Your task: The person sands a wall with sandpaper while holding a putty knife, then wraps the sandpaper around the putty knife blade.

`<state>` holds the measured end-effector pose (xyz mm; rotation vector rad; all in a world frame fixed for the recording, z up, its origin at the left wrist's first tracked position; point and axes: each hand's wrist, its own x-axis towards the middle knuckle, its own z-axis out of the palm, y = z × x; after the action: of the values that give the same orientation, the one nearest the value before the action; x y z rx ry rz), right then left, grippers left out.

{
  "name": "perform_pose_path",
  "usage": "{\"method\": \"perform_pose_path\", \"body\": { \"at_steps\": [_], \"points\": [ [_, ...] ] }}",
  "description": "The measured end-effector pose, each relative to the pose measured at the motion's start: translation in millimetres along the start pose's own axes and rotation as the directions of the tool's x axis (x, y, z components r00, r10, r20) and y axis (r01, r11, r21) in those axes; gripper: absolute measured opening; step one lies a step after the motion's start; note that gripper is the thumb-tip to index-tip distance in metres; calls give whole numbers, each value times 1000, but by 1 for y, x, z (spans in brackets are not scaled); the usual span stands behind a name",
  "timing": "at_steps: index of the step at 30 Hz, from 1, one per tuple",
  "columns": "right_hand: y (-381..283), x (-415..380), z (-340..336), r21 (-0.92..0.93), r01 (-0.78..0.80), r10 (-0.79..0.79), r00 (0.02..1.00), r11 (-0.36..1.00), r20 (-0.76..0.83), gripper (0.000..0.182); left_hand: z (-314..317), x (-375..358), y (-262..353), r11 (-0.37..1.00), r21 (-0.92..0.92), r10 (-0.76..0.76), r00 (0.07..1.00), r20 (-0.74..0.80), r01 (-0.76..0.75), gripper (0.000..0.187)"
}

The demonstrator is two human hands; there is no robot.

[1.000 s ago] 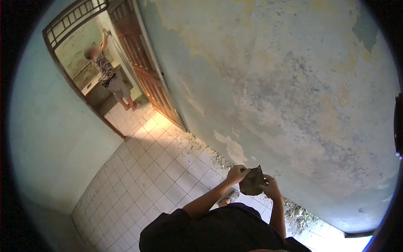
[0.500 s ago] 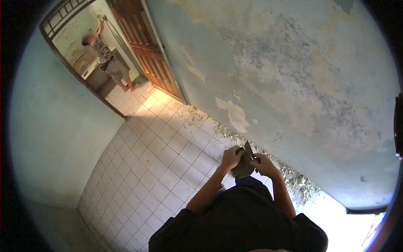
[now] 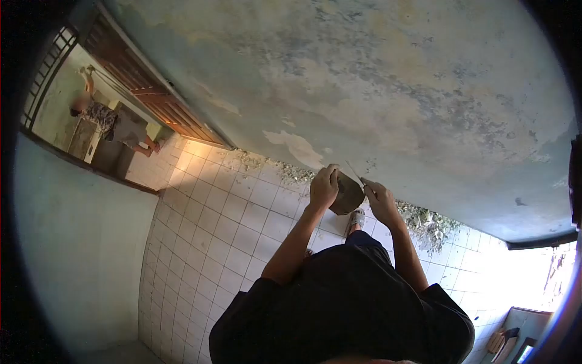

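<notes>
Both hands (image 3: 351, 191) grip sandpaper (image 3: 347, 194) (partly hidden).

A dark brown, worn abrasive sheet (image 3: 347, 194) is being held folded and curved, edge-on, in front of the peeling wall above the floor.

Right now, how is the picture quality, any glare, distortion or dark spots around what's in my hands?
Head view: strong fisheye bend with a black rim at the edges. Glare washes out the floor tiles at lower right. The left hand and right hand hold a dark brown sheet, which is shadowed and slightly soft. The person in the doorway is small and blurred.
</notes>
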<state>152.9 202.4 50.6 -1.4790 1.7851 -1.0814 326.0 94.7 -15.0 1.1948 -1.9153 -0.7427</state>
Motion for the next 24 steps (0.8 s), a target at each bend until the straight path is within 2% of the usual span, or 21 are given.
{"method": "perform_pose_path", "body": {
  "at_steps": [3, 5, 6, 7, 9, 10, 11, 12, 13, 15, 19, 21, 24],
  "points": [
    [-4, 31, -37, -65, 0, -4, 999, 998, -50, 33, 33, 46, 10, 998, -60, 5, 999, 43, -2, 16],
    [6, 58, -55, -110, 58, -67, 994, 992, -83, 31, 53, 76, 15, 992, -127, 3, 996, 90, 8, 20],
    [16, 72, -61, -157, 132, -150, 983, 979, -109, 27, 66, 91, 12, 985, -167, -16, 995, 101, 33, 22],
    [17, 85, -67, -151, 127, -144, 984, 980, -108, 27, 85, 104, 1, 986, -162, -21, 994, 106, 38, 22],
    [12, 111, -77, -213, 119, -143, 984, 970, -101, 24, 117, 132, -24, 862, -431, -224, 963, 148, 266, 28],
    [15, 124, -78, -210, 115, -137, 986, 971, -94, 24, 111, 143, -5, 861, -428, -233, 961, 151, 276, 28],
    [17, 136, -79, -259, 160, -182, 981, 953, -65, 23, 107, 153, 16, 664, -589, -386, 886, 257, 460, 37],
    [18, 147, -79, -307, 207, -227, 974, 929, -30, 21, 103, 162, 31, 400, -694, -493, 779, 387, 598, 46],
    [17, 157, -78, -306, 204, -220, 975, 930, -17, 21, 110, 169, 26, 391, -695, -504, 772, 387, 604, 46],
    [13, 177, -74, -342, 237, -243, 970, 909, 26, 21, 122, 184, 12, 333, -721, -489, 765, 419, 608, 63],
    [16, 221, -66, -290, 278, -262, 961, 916, 92, 17, 131, 208, -11, 308, -702, -540, 725, 427, 642, 66],
    [18, 230, -57, -324, 304, -309, 950, 896, 38, 15, 128, 211, -8, 337, -685, -564, 721, 402, 646, 66],
    [4, 228, -47, -346, 212, -237, 971, 914, -30, 17, 128, 216, 7, 310, -730, -541, 744, 392, 609, 63]
  ]
}}
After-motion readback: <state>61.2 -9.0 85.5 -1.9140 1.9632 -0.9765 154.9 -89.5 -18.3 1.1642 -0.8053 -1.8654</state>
